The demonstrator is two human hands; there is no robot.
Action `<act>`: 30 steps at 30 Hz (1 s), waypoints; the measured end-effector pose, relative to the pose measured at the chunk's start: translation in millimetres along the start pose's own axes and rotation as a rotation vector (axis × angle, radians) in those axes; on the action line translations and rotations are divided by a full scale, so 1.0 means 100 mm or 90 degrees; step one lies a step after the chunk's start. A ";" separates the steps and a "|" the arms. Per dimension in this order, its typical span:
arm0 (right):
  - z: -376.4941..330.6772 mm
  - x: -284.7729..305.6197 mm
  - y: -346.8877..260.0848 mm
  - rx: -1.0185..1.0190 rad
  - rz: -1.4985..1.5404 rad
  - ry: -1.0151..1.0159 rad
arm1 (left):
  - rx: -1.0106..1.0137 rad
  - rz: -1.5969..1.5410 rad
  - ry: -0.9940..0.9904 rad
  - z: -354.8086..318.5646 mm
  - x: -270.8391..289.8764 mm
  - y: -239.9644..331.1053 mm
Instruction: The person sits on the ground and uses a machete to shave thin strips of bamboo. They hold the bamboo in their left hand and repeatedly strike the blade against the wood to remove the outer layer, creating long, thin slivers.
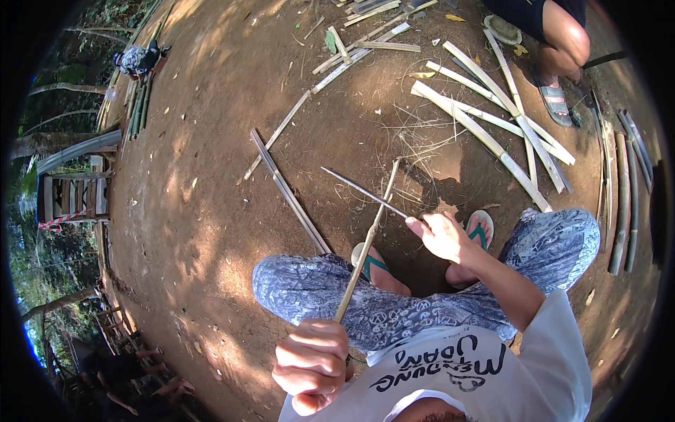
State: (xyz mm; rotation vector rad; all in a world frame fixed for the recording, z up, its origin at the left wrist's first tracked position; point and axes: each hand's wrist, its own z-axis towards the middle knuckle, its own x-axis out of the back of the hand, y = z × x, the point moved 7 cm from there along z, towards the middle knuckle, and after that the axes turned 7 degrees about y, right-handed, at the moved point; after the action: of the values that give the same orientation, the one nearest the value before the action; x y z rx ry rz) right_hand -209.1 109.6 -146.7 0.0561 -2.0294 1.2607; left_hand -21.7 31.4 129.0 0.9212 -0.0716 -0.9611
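Note:
My left hand is closed in a fist round the lower end of a narrow bamboo strip. The strip slants up and away from me over my lap. In my right hand is a knife with a long thin blade; the handle is hidden in the fist. The blade points to the far left and crosses the strip near its upper part. Whether the edge touches the strip, I cannot tell.
Split bamboo slats lie crossed on the dirt ahead right, beside thin shavings. A slat pair lies left of my sandalled feet. Bamboo poles are at far right. Another person's sandalled foot stands at upper right.

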 end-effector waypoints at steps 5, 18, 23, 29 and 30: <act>-0.24 0.19 -0.78 0.145 0.167 -0.036 | -0.011 -0.013 0.020 0.01 0.23 0.03; 0.41 -0.19 0.34 0.017 0.031 -0.027 | -0.013 0.002 0.070 0.19 0.37 0.00; 0.90 -0.33 1.32 -0.068 -0.119 -0.058 | -0.026 -0.021 0.082 0.26 0.40 0.02; 0.69 -0.34 1.01 -0.061 0.019 -0.013 | -0.027 -0.008 0.124 0.24 0.56 0.05; 0.76 -0.39 1.37 -0.155 -0.061 -0.037 | -0.023 -0.010 0.125 0.24 0.53 0.05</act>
State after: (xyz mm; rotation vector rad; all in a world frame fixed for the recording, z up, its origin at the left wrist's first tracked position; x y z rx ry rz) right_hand -277.7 107.6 -293.2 0.0738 -2.1888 0.9565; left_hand 2.8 -21.3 129.8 0.9796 0.1185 -0.8790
